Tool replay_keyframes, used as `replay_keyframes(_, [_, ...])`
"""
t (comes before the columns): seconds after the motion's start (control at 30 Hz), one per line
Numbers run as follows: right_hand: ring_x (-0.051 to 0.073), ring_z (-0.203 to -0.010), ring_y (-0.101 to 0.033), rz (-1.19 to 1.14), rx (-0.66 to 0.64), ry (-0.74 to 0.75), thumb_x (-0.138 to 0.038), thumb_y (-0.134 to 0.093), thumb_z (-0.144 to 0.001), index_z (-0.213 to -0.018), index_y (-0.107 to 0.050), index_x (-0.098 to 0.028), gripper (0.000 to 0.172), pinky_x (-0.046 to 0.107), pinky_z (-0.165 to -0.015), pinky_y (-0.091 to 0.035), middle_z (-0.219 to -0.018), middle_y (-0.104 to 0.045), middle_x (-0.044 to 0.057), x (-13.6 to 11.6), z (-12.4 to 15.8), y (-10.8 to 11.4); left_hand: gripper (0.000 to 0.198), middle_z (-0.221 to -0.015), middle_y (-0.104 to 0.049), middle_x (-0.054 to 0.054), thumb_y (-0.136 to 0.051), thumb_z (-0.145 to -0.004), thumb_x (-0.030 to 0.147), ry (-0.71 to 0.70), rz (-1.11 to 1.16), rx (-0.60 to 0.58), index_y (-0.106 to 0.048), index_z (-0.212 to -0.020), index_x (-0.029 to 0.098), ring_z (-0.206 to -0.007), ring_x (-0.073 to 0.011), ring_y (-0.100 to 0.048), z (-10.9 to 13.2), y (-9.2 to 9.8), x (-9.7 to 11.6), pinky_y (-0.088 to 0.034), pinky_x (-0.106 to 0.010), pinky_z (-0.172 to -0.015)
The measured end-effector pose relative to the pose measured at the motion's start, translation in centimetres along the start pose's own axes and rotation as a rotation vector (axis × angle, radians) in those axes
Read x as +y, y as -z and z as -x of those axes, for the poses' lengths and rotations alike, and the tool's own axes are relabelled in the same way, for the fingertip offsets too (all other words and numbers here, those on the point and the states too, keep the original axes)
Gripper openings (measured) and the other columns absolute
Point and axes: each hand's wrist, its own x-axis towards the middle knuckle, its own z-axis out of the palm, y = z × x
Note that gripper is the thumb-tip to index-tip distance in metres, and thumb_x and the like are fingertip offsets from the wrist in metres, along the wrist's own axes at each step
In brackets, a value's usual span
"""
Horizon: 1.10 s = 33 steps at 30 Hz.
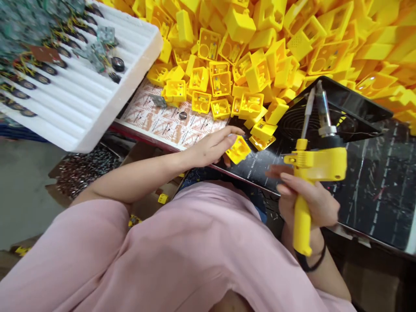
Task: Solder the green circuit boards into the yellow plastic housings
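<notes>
My left hand (214,145) reaches across the bench edge and closes its fingers on a small yellow plastic housing (238,150). More such open yellow housings lie just beyond it, at the foot of a big yellow pile (260,47). My right hand (308,201) grips the handle of a yellow soldering gun (313,167), whose metal tip (321,106) points up and away over a black fan (328,117). The gun is apart from the housing.
A white foam tray (84,86) with circuit boards and small black speakers stands at the upper left, overhanging the bench. A printed sheet (169,119) with a coin cell lies beneath it. The black scratched bench mat (383,190) spreads to the right. Boxes of parts sit below left.
</notes>
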Motion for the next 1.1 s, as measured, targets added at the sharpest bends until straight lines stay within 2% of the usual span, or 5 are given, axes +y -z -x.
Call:
replay_keyframes(0.1, [0.024,-0.089,-0.08,0.004,-0.027,0.182,-0.035,-0.084,-0.089,-0.128,-0.065,-0.029,0.043,0.034,-0.082,-0.064,-0.103,-0.08,0.005,0.8,-1.8,-1.8,0.046,-0.094,-0.078,-0.007,-0.029,-0.112,0.04,0.028,-0.169,-0.059,-0.054,-0.143,0.017,-0.077,-0.0194,-0.077,-0.8,-0.9,1.5,-0.058,-0.031,-0.072])
replay_keyframes(0.3, [0.024,-0.084,-0.076,0.132,-0.045,0.249,-0.047,-0.085,-0.087,-0.132,-0.059,-0.026,0.056,0.034,-0.076,-0.061,-0.103,-0.077,0.006,1.2,-2.9,-3.9,0.036,-0.125,-0.072,-0.016,-0.054,-0.104,0.043,-0.075,-0.911,0.319,-0.072,-0.123,0.019,-0.109,-0.0326,-0.071,-2.3,3.0,-0.8,-0.056,-0.042,-0.085])
replay_keyframes(0.67, [0.017,-0.07,-0.068,0.09,-0.16,0.273,-0.028,-0.075,-0.094,-0.127,-0.061,-0.027,0.036,0.029,-0.064,-0.053,-0.09,-0.072,0.0,0.6,-3.7,-4.1,0.023,-0.142,-0.068,-0.017,-0.055,-0.103,0.024,-0.409,-0.766,0.006,-0.073,-0.116,0.015,-0.116,-0.028,-0.073,2.3,4.7,-3.0,-0.06,-0.041,-0.099])
replay_keyframes(0.93, [0.02,-0.083,-0.072,0.063,-0.297,0.358,-0.021,-0.068,-0.1,-0.137,-0.056,-0.025,0.04,0.031,-0.071,-0.059,-0.099,-0.072,0.003,1.4,-3.9,-3.6,0.047,-0.143,-0.068,-0.02,-0.059,-0.104,0.028,-0.533,-0.694,0.161,-0.054,-0.147,0.011,-0.125,-0.026,-0.07,2.1,0.6,-3.1,-0.058,-0.039,-0.104])
replay_keyframes(1.1, [0.026,-0.093,-0.075,-0.028,-0.225,0.279,-0.019,-0.083,-0.088,-0.15,-0.052,-0.029,0.069,0.039,-0.084,-0.063,-0.105,-0.074,0.004,1.9,-3.2,-3.0,0.03,-0.116,-0.076,-0.011,-0.045,-0.108,0.028,-0.239,-0.896,0.402,-0.071,-0.123,0.019,-0.112,-0.0285,-0.068,3.2,6.5,-5.1,-0.054,-0.049,-0.097])
